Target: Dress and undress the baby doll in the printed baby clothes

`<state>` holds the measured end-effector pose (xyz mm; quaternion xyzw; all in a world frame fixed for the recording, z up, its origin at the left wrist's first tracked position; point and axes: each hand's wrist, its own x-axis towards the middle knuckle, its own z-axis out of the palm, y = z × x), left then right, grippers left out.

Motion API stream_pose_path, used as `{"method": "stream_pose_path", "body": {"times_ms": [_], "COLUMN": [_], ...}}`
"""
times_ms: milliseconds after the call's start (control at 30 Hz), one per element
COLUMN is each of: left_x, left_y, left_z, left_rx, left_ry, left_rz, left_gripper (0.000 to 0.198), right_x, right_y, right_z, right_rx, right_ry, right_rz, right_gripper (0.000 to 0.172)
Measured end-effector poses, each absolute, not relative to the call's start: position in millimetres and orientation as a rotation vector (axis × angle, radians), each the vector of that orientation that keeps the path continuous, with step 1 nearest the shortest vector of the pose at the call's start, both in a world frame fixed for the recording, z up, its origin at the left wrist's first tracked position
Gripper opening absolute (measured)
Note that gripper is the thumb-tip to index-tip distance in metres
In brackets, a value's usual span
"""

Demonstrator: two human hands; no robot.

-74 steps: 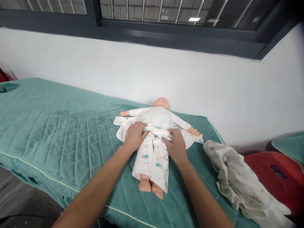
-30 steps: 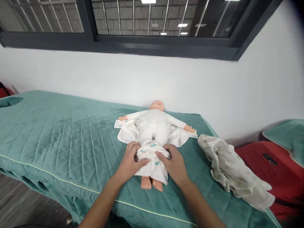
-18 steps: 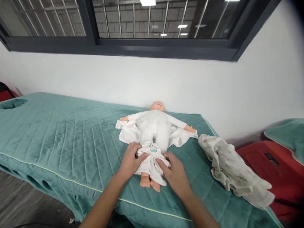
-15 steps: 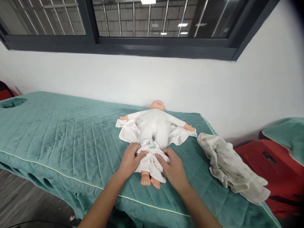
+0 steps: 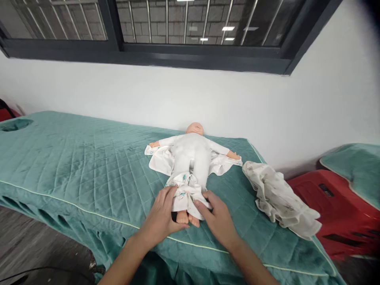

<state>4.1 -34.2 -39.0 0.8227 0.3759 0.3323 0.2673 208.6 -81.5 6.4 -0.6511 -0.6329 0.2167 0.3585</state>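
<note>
A baby doll (image 5: 194,148) in a white body lies on its back, arms spread, on the green quilted bed cover. Small white printed baby trousers (image 5: 187,194) are bunched round its lower legs, with the bare feet (image 5: 182,217) showing below. My left hand (image 5: 160,213) rests at the trousers' left side, fingers against the cloth and thumb stretched apart below the feet. On the other side, my right hand (image 5: 218,215) pinches the trousers between thumb and fingers. Under the doll's arms and back lies an opened white baby top (image 5: 162,160).
A crumpled pale printed cloth (image 5: 279,198) lies on the bed's right end. Beyond that edge stands a red plastic object (image 5: 335,202) beside green fabric (image 5: 353,162). The quilted cover (image 5: 89,158) stretches left to a round hole. Behind are a white wall and barred window.
My left hand has shifted down from the trousers' front to beside the feet, its thumb now off the cloth. The trousers' waist has slipped lower on one side, baring more leg.
</note>
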Motion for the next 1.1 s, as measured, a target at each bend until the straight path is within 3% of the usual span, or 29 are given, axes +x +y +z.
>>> {"method": "stream_pose_path", "body": {"times_ms": [100, 233, 300, 467, 633, 767, 967, 1100], "left_x": [4, 2, 2, -2, -11, -19, -37, -55], "left_y": [-31, -27, -26, -32, -43, -49, -43, -33], "left_z": [-36, -28, -21, 4, 26, 51, 103, 140], "left_rx": [2.28, 2.343, 2.365, 2.258, 2.023, 1.87, 1.914, 2.106], "left_ry": [1.018, 1.022, 1.022, 1.083, 1.022, 0.86, 0.562, 0.452], "left_rz": [0.89, 0.879, 0.863, 0.75, 0.638, 0.556, 0.228, -0.07], "left_gripper": [0.106, 0.09, 0.082, 0.055, 0.041, 0.042, 0.038, 0.052], "right_x": [208, 211, 212, 212, 208, 211, 227, 233], "right_y": [-97, -101, -99, -98, -111, -118, -118, -118], "right_z": [13, 21, 26, 52, 79, 91, 127, 158], "right_rx": [-1.675, -1.663, -1.685, -1.741, -1.765, -1.701, -1.548, -1.319], "right_ry": [-1.772, -1.966, -2.008, -1.949, -1.85, -1.823, -1.865, -1.909], "right_rz": [0.558, 0.474, 0.42, 0.53, 0.764, 0.931, 1.3, 1.511], "right_gripper": [0.028, 0.065, 0.061, 0.032, 0.029, 0.024, 0.038, 0.047]}}
